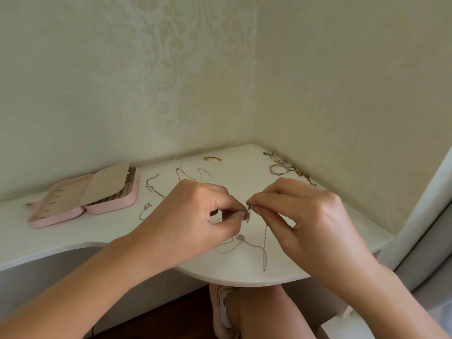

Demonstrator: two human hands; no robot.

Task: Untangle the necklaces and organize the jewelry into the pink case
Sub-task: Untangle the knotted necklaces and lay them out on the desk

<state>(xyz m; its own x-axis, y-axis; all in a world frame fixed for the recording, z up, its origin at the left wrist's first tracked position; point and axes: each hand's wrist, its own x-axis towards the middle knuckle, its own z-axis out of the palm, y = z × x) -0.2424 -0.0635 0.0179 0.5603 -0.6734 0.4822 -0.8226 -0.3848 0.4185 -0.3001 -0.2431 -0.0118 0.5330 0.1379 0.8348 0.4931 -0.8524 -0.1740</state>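
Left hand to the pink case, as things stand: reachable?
Probably yes. The pink case lies open on the table left of the left hand, only loose chains lying between. But it and the right hand both pinch the silver necklace, so it must let go first.

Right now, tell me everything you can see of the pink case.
The pink case lies open on the left part of the white table, touched only by the table. It has two shallow halves, pink outside and beige-lined. A beige flap tilts over the right half's padded rows; the left half shows small dark marks.
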